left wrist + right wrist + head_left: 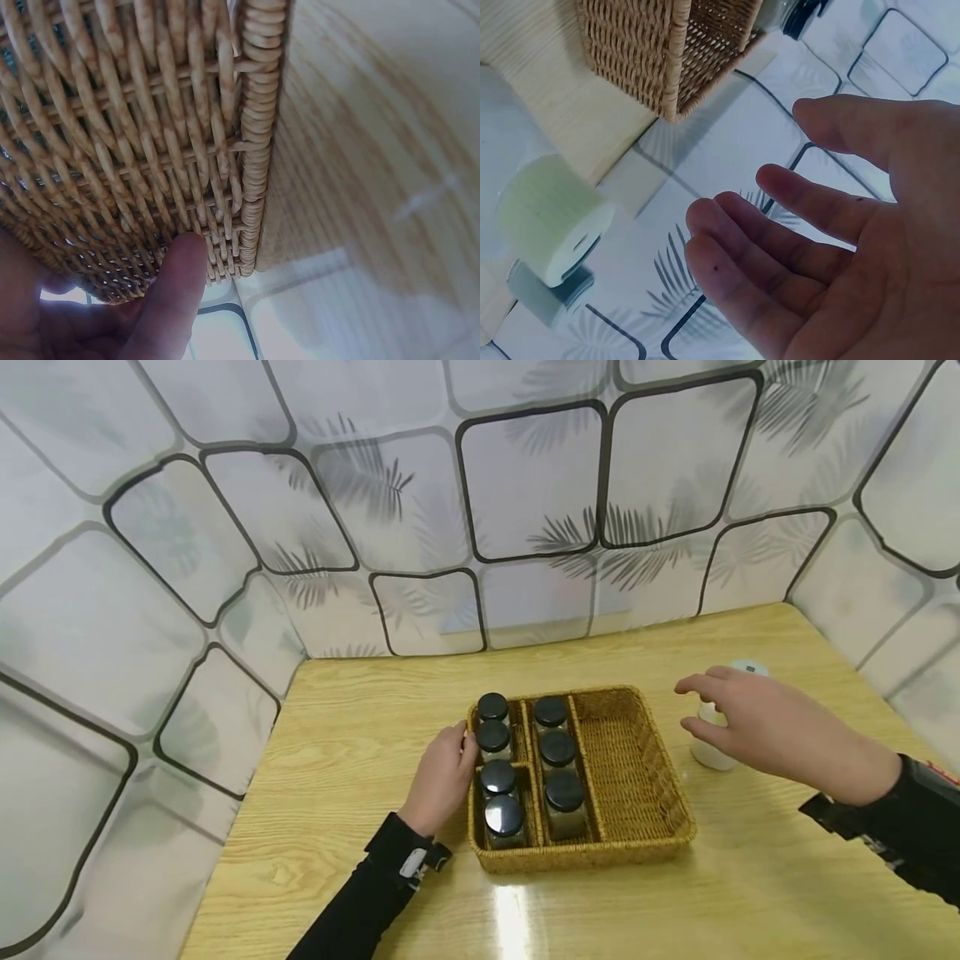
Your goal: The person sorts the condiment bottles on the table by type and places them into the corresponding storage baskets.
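Note:
My left hand [442,777] holds the left side of a wicker basket [585,856]. In the left wrist view a finger [176,289] presses on the woven outer wall. Black-lidded glass jars [557,748] stand upright in the basket's left and middle sections; the wide right section holds none. My right hand [772,727] hovers right of the basket, thumb and fingers spread, nothing between them. Partly hidden behind it stands a whitish cylindrical container [712,756]; the right wrist view shows it as pale green and white [555,217], apart from my fingers.
A round pale-blue top [750,668] shows just beyond my right hand. The wooden table [360,710] is bordered at the back and sides by patterned white curtains [532,485].

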### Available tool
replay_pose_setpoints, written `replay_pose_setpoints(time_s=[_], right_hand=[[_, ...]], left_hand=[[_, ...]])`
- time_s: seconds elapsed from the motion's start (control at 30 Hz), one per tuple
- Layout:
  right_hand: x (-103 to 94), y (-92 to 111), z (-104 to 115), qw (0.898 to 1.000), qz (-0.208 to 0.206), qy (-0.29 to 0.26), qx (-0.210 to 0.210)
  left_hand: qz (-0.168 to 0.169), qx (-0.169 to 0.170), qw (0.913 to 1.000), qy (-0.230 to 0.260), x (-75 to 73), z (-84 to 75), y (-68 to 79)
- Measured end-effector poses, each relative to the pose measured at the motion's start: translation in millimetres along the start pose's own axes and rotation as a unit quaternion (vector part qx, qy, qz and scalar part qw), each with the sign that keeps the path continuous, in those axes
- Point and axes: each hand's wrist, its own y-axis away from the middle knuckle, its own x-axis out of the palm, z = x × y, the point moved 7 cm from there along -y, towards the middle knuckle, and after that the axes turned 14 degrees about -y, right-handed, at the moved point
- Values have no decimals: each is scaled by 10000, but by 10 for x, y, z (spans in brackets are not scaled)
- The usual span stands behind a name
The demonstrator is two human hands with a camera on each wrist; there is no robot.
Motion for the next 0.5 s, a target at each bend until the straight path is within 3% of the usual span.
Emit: replay_pose_setpoints(time_s=[0.5], right_hand=[[-97, 104, -222, 9992, -140, 68, 364]], left_hand=[[-64, 67, 9999, 72, -4, -16, -8]])
